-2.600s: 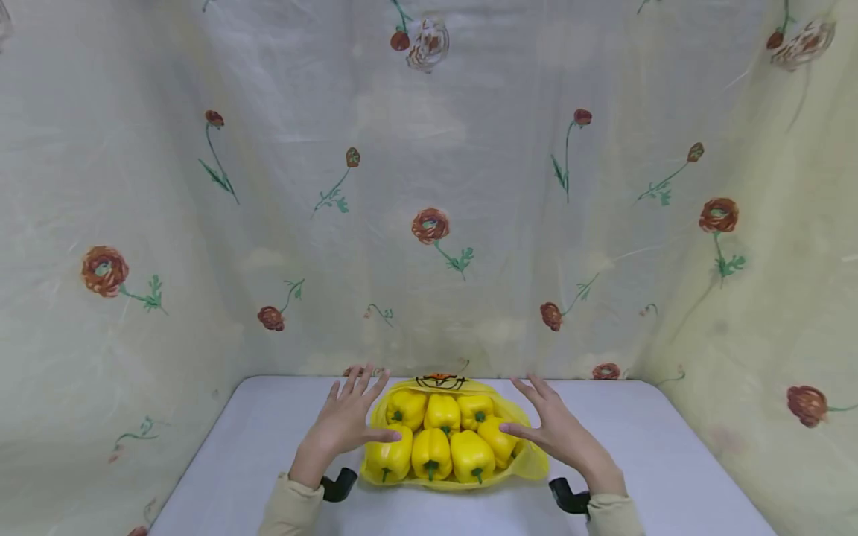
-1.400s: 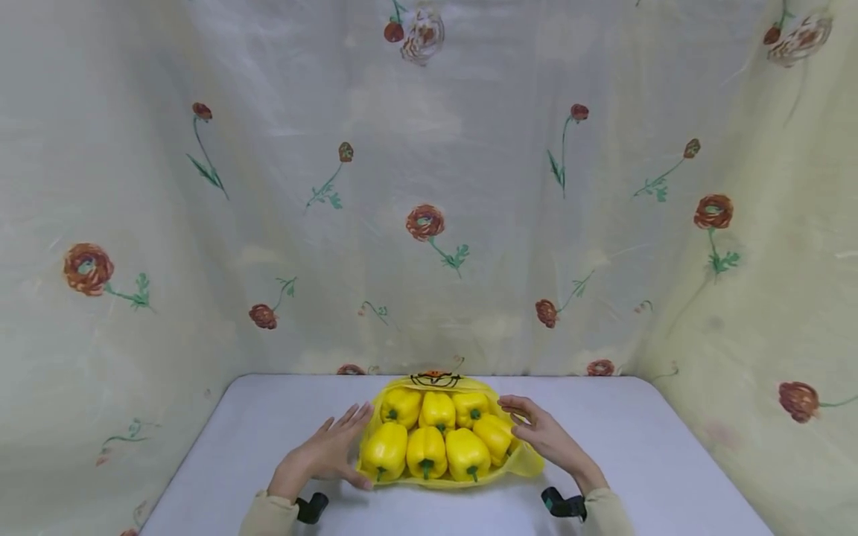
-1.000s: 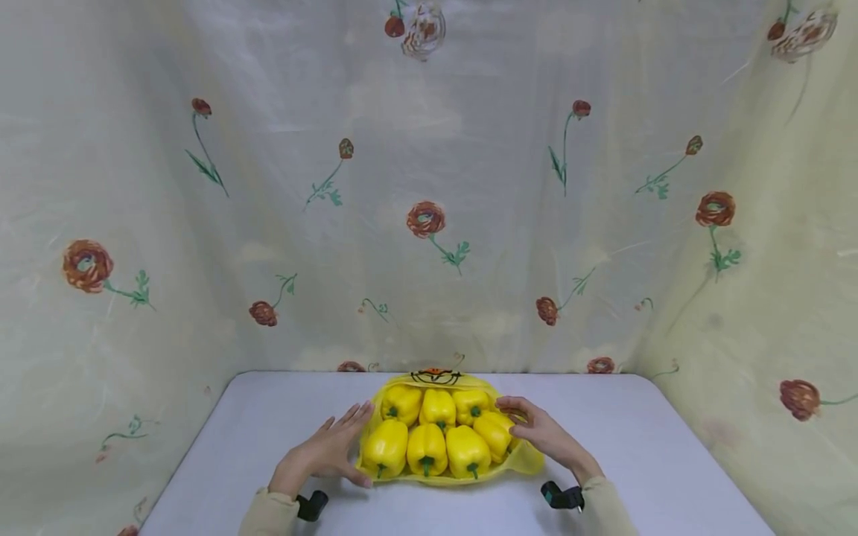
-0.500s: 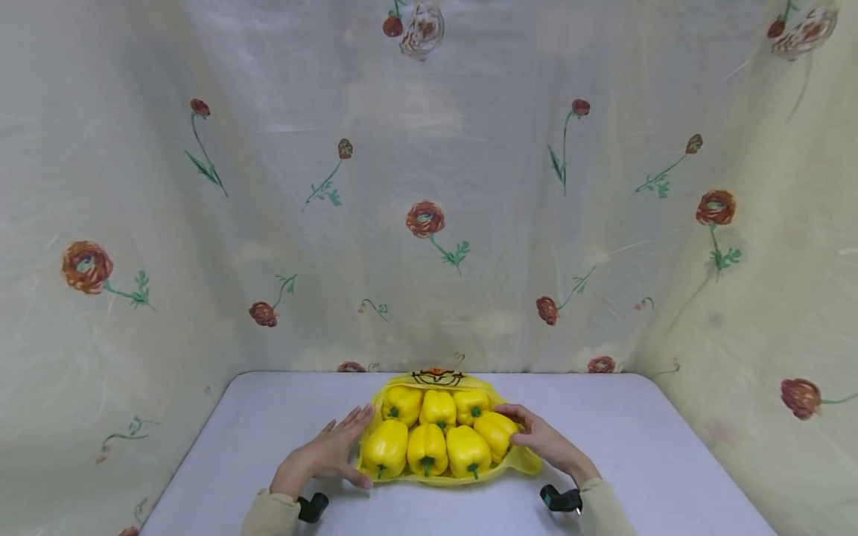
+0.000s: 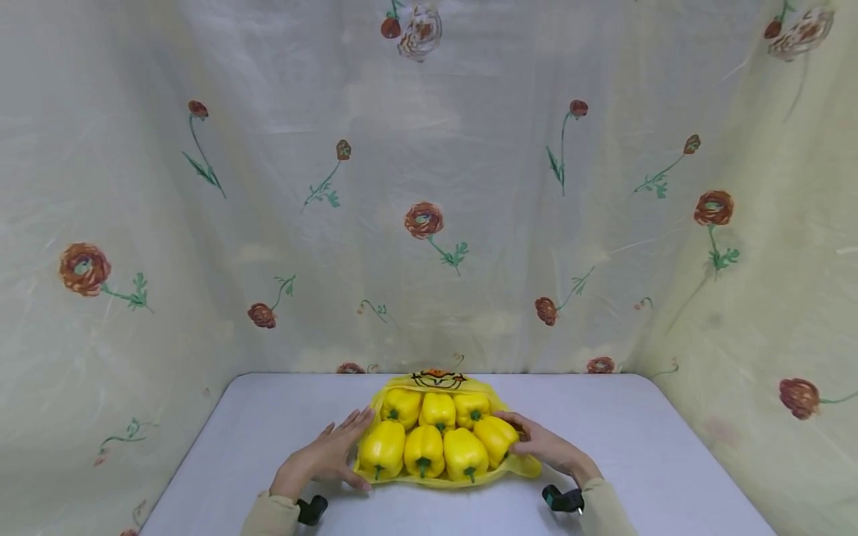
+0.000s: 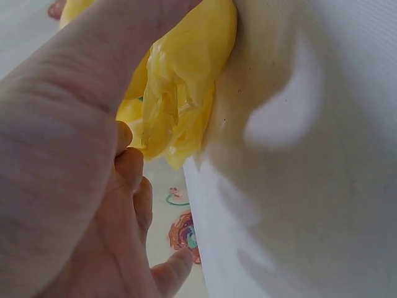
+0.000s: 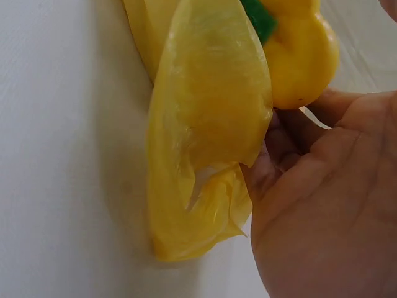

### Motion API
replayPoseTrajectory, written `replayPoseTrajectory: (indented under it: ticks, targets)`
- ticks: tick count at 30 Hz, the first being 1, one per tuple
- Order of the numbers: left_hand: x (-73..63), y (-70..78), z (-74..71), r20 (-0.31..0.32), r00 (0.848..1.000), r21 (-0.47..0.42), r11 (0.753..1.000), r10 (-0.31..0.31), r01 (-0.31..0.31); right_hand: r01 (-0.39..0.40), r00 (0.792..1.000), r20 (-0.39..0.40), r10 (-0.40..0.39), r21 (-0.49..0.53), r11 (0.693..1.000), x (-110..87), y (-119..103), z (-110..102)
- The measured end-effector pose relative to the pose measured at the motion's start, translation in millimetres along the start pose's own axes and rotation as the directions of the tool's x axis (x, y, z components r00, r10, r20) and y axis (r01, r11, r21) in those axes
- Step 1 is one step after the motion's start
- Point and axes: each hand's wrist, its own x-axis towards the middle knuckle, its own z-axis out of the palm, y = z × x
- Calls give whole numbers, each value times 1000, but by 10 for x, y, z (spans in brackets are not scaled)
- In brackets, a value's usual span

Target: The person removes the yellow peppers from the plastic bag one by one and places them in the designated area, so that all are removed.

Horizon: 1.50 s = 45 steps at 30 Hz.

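Several yellow bell peppers with green stems lie in two rows in an open yellow plastic bag point(image 5: 526, 467) at the middle of the table. My right hand point(image 5: 546, 447) grips the rightmost bell pepper point(image 5: 493, 438), thumb on the near side and fingers on the far side. In the right wrist view, those fingers pass behind the bell pepper point(image 7: 301, 56), beside a raised flap of the bag point(image 7: 214, 93). My left hand point(image 5: 325, 455) lies at the bag's left edge with its fingers spread. Close up in the left wrist view, its fingers point(image 6: 129, 167) are beside the crumpled bag point(image 6: 186, 68).
The white table point(image 5: 281, 406) reaches back to a pale curtain point(image 5: 429, 298) with printed flowers, which also hangs on both sides. A small black camera mount point(image 5: 311, 510) sits at the left wrist and another point(image 5: 561, 499) at the right.
Both hands have come down from above the bag, the left to its left edge. Over the last second the right fingers have lowered and closed round the rightmost bell pepper.
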Motion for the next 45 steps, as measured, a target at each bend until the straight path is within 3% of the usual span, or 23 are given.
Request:
replayPoseTrajectory:
  ticks: [11, 20, 32, 45]
  targets:
    - [3, -26, 2, -1, 1000, -3, 1000, 16, -16, -87, 994, -59, 87, 1, 996, 87, 90, 77]
    - [35, -50, 5, 1, 1000, -7, 1000, 16, -16, -79, 991, -101, 83, 40, 996, 93, 133, 124]
    - [16, -45, 14, -6, 1000, -29, 999, 16, -16, -131, 981, -142, 133, 21, 991, 104, 173, 193]
    - [23, -44, 17, -1, 1000, -30, 999, 23, -23, -120, 969, -217, 122, 20, 993, 86, 168, 254]
